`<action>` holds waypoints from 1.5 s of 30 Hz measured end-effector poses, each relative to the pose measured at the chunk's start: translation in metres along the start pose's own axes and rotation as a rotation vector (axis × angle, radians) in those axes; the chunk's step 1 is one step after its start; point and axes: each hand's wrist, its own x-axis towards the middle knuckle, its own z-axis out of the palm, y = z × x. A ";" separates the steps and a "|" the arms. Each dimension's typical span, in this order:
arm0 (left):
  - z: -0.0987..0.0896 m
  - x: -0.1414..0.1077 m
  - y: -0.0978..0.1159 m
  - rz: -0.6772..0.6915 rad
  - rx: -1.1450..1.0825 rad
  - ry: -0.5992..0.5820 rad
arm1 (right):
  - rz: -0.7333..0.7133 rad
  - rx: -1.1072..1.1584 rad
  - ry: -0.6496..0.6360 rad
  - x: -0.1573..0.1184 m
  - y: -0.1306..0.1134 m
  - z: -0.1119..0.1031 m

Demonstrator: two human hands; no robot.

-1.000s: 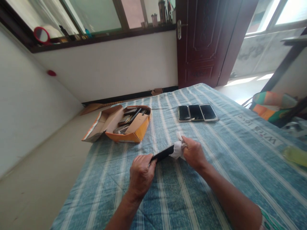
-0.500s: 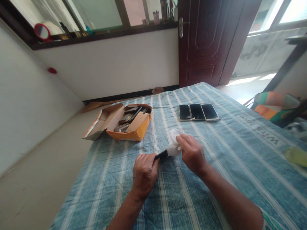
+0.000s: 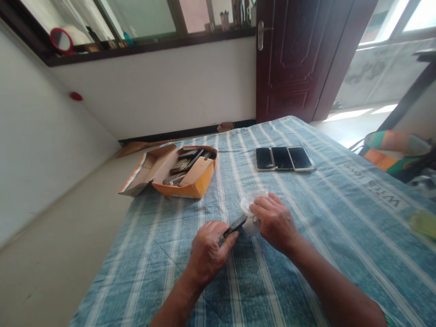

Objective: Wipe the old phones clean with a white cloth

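My left hand [image 3: 210, 245] is closed round one end of a thin dark phone [image 3: 237, 223], which tilts up toward the right above the striped cloth. My right hand [image 3: 275, 221] pinches a crumpled white tissue [image 3: 250, 203] against the phone's far end, so that end is partly covered. Beyond my right hand, three phones lie side by side with dark screens: a left phone [image 3: 264, 158], a middle phone [image 3: 281, 158] and a white-edged right phone [image 3: 300, 158]. To the left, an open orange cardboard box [image 3: 200, 184] holds several phones [image 3: 185, 165].
A blue striped cloth [image 3: 163, 272] covers the surface under everything. The box's raised lid [image 3: 136, 177] leans out over the left edge. A yellow-green item [image 3: 422, 223] lies at the far right. Behind stand a white wall [image 3: 153, 91] and a dark red door [image 3: 296, 59].
The phone has turned in my left hand, and my left thumb now stretches along it. My right hand and the tissue have shifted slightly down. The view has moved a little.
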 end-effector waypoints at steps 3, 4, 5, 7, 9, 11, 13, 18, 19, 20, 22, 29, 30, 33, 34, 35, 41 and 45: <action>-0.002 0.001 0.001 -0.084 -0.143 -0.056 | 0.020 -0.008 -0.066 -0.001 -0.002 -0.005; -0.002 0.002 0.002 -0.113 -0.178 -0.069 | 0.030 -0.016 -0.100 -0.001 -0.003 -0.007; -0.001 0.001 0.004 -0.139 -0.204 -0.082 | 0.041 -0.027 -0.140 -0.001 -0.004 -0.010; 0.003 0.000 0.006 -0.178 -0.220 -0.108 | 0.065 -0.058 -0.234 -0.001 -0.005 -0.013; 0.009 -0.002 0.007 -0.190 -0.174 -0.105 | 0.090 -0.089 -0.344 -0.002 -0.005 -0.013; 0.017 -0.004 0.005 -0.174 -0.097 -0.070 | 0.108 -0.106 -0.434 -0.003 -0.003 -0.010; 0.023 -0.006 0.002 -0.149 -0.046 -0.048 | 0.121 -0.113 -0.467 -0.003 -0.001 -0.006; 0.030 -0.009 -0.006 -0.135 0.053 0.001 | 0.170 -0.163 -0.399 -0.006 -0.001 0.009; 0.031 -0.010 -0.007 -0.138 0.067 0.002 | 0.157 -0.175 -0.383 -0.007 -0.004 0.013; 0.031 -0.010 -0.008 -0.141 0.074 -0.003 | 0.132 -0.184 -0.363 -0.009 -0.008 0.018; 0.032 -0.011 -0.010 -0.144 0.072 -0.013 | 0.045 -0.185 -0.319 -0.014 -0.019 0.028; 0.034 -0.013 -0.017 -0.117 0.062 -0.007 | -0.148 -0.076 -0.273 -0.024 -0.040 0.042; 0.034 -0.013 -0.017 -0.111 0.060 -0.008 | -0.140 -0.062 -0.282 -0.023 -0.040 0.041; 0.034 -0.012 -0.017 -0.100 0.055 -0.013 | -0.096 -0.025 -0.323 -0.018 -0.035 0.037; 0.034 -0.012 -0.017 -0.097 0.057 -0.016 | -0.072 -0.022 -0.337 -0.016 -0.032 0.036; 0.034 -0.012 -0.016 -0.094 0.060 -0.018 | -0.042 -0.026 -0.350 -0.014 -0.029 0.035; 0.031 -0.009 -0.011 -0.111 0.078 -0.028 | 0.190 -0.105 -0.386 -0.008 -0.004 0.026; 0.030 -0.009 -0.010 -0.122 0.085 -0.019 | 0.275 -0.172 -0.370 -0.007 0.007 0.025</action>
